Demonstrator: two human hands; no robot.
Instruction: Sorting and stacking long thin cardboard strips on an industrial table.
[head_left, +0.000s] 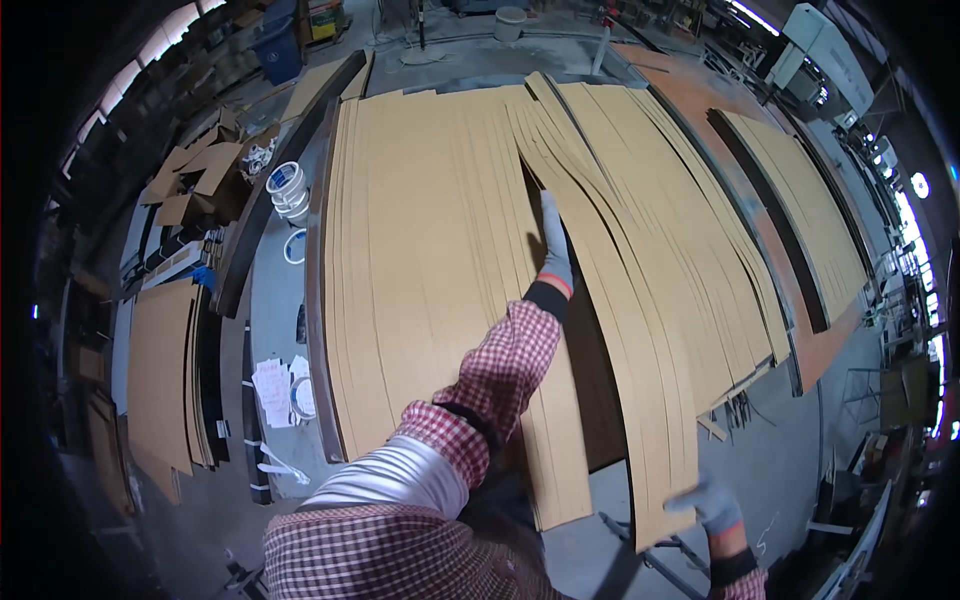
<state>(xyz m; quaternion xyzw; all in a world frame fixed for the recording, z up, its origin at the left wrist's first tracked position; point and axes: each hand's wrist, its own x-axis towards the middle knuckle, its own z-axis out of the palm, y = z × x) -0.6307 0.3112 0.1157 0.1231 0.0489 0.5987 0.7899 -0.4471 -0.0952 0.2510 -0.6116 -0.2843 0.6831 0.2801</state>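
Long tan board strips [655, 400] lie side by side over a wide worktable, several of them bowed to the right. In a grey glove with a red cuff, my left hand [556, 245] reaches to the middle of the boards and grips the left edge of the bowed strips; part of its fingers is hidden there. Beside it a long dark gap [597, 390] opens between these strips and the flat boards [430, 250] to the left. My right hand [712, 503], gloved alike, is closed on the near right corner of the strips, whose ends overhang the table.
White tape rolls [288, 190] and paper sheets [272, 393] rest on a grey side surface at left. Farther left are cardboard boxes [205, 175] and stacked brown panels [160, 370]. More boards [800, 200] lie at right. A bucket [509, 24] stands at the back.
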